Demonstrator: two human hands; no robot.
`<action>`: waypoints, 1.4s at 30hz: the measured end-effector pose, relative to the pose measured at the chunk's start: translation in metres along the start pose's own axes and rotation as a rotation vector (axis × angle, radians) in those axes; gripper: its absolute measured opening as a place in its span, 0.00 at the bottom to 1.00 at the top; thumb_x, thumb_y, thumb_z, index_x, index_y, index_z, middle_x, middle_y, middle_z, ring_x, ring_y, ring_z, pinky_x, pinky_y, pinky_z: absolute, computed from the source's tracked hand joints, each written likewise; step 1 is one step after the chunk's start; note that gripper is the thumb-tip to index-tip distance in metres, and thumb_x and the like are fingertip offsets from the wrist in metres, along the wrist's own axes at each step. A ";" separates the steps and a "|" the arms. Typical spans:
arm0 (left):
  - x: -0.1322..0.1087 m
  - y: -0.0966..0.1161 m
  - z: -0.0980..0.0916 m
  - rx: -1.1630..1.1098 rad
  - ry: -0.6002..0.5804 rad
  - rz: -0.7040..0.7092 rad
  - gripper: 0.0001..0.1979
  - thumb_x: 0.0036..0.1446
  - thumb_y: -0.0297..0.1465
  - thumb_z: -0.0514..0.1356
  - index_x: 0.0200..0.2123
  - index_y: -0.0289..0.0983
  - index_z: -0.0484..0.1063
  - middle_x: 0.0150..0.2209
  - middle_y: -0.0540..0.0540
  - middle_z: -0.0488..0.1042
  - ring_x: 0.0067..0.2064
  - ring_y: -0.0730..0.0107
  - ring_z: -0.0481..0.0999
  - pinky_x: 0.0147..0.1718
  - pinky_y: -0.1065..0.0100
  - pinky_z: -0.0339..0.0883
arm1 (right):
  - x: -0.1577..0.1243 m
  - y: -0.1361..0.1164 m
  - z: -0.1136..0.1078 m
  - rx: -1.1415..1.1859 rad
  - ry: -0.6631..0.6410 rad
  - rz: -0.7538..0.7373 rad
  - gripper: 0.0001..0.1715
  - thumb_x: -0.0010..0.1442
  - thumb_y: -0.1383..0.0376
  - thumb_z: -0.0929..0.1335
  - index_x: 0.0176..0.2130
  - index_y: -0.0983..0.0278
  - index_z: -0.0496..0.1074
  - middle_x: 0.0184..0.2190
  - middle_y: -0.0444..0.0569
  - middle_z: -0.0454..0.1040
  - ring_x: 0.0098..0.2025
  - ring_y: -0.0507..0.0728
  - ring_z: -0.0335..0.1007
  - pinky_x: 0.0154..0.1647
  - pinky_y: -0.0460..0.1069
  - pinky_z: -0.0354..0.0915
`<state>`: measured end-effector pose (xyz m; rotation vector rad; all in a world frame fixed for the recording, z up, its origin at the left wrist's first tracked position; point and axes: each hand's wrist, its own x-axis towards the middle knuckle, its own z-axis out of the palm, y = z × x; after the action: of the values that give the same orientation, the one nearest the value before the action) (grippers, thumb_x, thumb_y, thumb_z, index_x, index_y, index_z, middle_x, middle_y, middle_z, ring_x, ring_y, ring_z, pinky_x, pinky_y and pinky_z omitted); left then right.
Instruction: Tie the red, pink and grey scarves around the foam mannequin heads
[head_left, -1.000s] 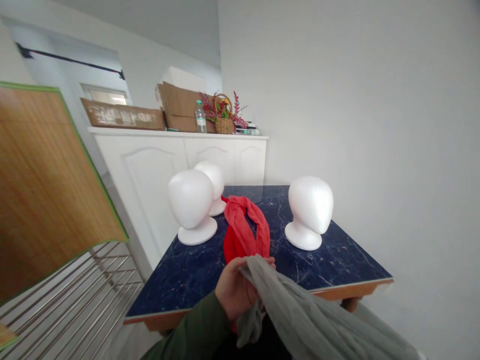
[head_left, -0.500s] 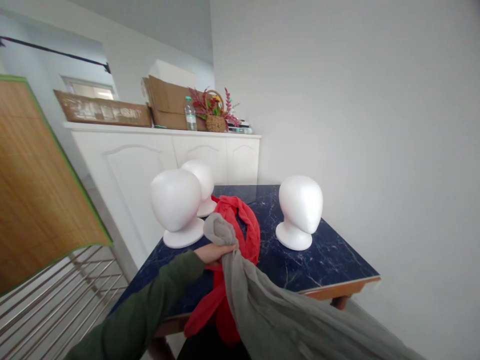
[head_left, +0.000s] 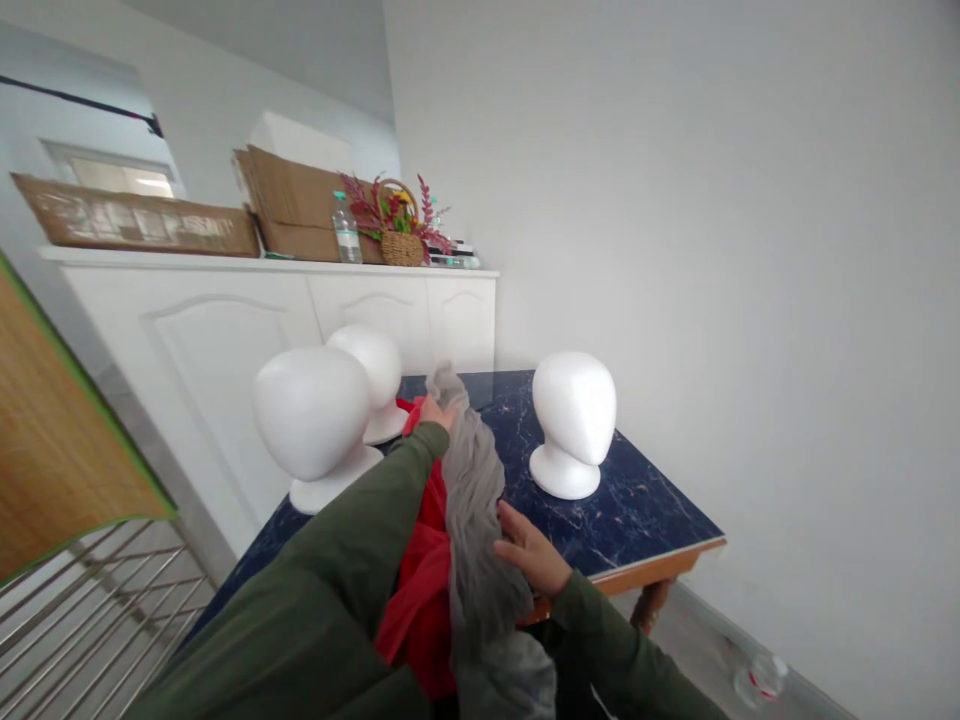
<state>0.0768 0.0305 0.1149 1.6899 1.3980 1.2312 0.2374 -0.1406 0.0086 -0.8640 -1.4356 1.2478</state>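
While hands (head_left: pixel 438 412) (head_left: pixel 534 552) flank it, grey cloth (head_left: pixel 476 480) stretches forward.

I have the left hand (head_left: pixel 439 412) gripping the gray cloth (head_left: pixel 477 480) near its far end, while the right hand (head_left: pixel 534 550) sits with fingers spread at its near right edge; I can't tell whether they touch. The cloth stretches toward me over the red cloth (head_left: pixel 424 565) on my blue marbled counter (head_left: pixel 652 495). I see two white head forms (head_left: pixel 313 415) standing left, another head form (head_left: pixel 574 405) right.
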 end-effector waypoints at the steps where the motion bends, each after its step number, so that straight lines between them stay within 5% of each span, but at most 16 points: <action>1: -0.008 -0.009 0.006 0.033 -0.017 0.033 0.20 0.53 0.32 0.56 0.49 0.34 0.61 0.53 0.40 0.58 0.54 0.57 0.58 0.51 0.51 0.52 | 0.000 0.008 -0.001 -0.070 0.003 0.012 0.38 0.46 0.58 0.69 0.54 0.64 0.57 0.55 0.53 0.57 0.57 0.59 0.52 0.57 0.58 0.46; 5: -0.061 -0.048 0.023 0.135 -0.200 0.171 0.22 0.43 0.31 0.61 0.45 0.35 0.66 0.53 0.38 0.61 0.57 0.56 0.54 0.56 0.56 0.42 | -0.019 0.024 -0.011 -0.275 0.067 0.008 0.22 0.48 0.62 0.66 0.46 0.64 0.67 0.45 0.51 0.68 0.48 0.58 0.63 0.52 0.56 0.56; 8: -0.105 -0.063 0.023 0.287 -0.365 0.284 0.24 0.46 0.38 0.59 0.47 0.36 0.66 0.54 0.37 0.60 0.58 0.53 0.53 0.56 0.53 0.39 | -0.022 0.024 -0.027 -0.383 0.353 0.015 0.17 0.50 0.61 0.64 0.40 0.65 0.67 0.37 0.52 0.70 0.40 0.59 0.67 0.43 0.55 0.63; 11: -0.135 -0.064 0.012 0.509 -0.413 0.323 0.29 0.49 0.45 0.53 0.52 0.37 0.61 0.56 0.36 0.55 0.59 0.48 0.49 0.55 0.48 0.37 | -0.007 0.023 -0.058 -0.622 0.792 -0.006 0.27 0.48 0.57 0.63 0.44 0.70 0.63 0.40 0.58 0.66 0.42 0.62 0.63 0.43 0.57 0.62; 14: -0.159 -0.064 -0.003 0.612 -0.280 0.218 0.35 0.46 0.50 0.53 0.53 0.35 0.59 0.56 0.32 0.54 0.58 0.42 0.50 0.53 0.45 0.40 | 0.012 0.021 -0.092 -0.843 1.002 0.009 0.42 0.45 0.53 0.65 0.52 0.77 0.54 0.49 0.67 0.58 0.53 0.67 0.51 0.52 0.59 0.52; 18: -0.195 -0.067 -0.024 0.627 -0.190 0.117 0.36 0.47 0.49 0.52 0.54 0.29 0.57 0.55 0.28 0.56 0.56 0.44 0.55 0.52 0.50 0.46 | 0.034 0.011 -0.120 -0.967 0.995 0.102 0.53 0.39 0.49 0.68 0.54 0.78 0.50 0.53 0.69 0.52 0.57 0.68 0.43 0.54 0.59 0.47; 23: -0.244 -0.064 -0.041 0.439 -0.156 0.085 0.30 0.48 0.45 0.55 0.53 0.36 0.60 0.50 0.35 0.65 0.51 0.50 0.62 0.51 0.53 0.51 | 0.059 0.001 -0.134 -1.014 0.890 0.154 0.43 0.41 0.48 0.67 0.51 0.69 0.58 0.50 0.61 0.60 0.54 0.66 0.51 0.51 0.60 0.50; 29: -0.292 -0.067 -0.051 0.185 -0.198 0.071 0.25 0.49 0.39 0.57 0.51 0.41 0.62 0.52 0.42 0.64 0.54 0.54 0.60 0.54 0.55 0.49 | 0.073 0.007 -0.138 -1.087 0.774 0.210 0.35 0.40 0.48 0.67 0.43 0.69 0.67 0.44 0.62 0.67 0.49 0.66 0.59 0.49 0.59 0.52; 33: -0.309 -0.070 -0.064 0.101 -0.187 0.028 0.21 0.49 0.37 0.57 0.49 0.43 0.65 0.49 0.43 0.67 0.52 0.54 0.62 0.53 0.54 0.52 | 0.075 0.002 -0.122 -1.054 0.887 0.177 0.41 0.38 0.46 0.67 0.43 0.75 0.67 0.44 0.67 0.67 0.48 0.68 0.60 0.48 0.58 0.55; 36: -0.311 -0.072 -0.075 0.145 -0.144 0.018 0.20 0.49 0.37 0.56 0.48 0.42 0.66 0.48 0.43 0.68 0.50 0.56 0.65 0.52 0.55 0.55 | 0.077 -0.014 -0.090 -0.978 0.914 0.093 0.42 0.40 0.47 0.67 0.44 0.77 0.66 0.44 0.67 0.67 0.50 0.68 0.60 0.51 0.56 0.54; 40: -0.305 -0.073 -0.090 0.186 -0.011 0.045 0.21 0.50 0.37 0.56 0.49 0.41 0.64 0.49 0.43 0.67 0.51 0.57 0.64 0.52 0.56 0.54 | 0.071 -0.042 -0.012 -0.818 0.827 -0.123 0.43 0.40 0.51 0.68 0.48 0.76 0.63 0.48 0.63 0.65 0.53 0.65 0.57 0.55 0.55 0.49; 42: -0.300 -0.072 -0.096 0.245 0.066 0.106 0.24 0.51 0.36 0.55 0.53 0.40 0.59 0.53 0.43 0.62 0.55 0.57 0.59 0.54 0.55 0.51 | 0.062 -0.050 0.041 -0.679 0.655 -0.195 0.40 0.41 0.52 0.68 0.49 0.71 0.63 0.46 0.58 0.67 0.52 0.64 0.58 0.57 0.57 0.48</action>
<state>-0.0419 -0.2499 0.0063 1.9259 1.5691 1.2227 0.1878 -0.1028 0.0727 -1.3838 -1.3423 0.2445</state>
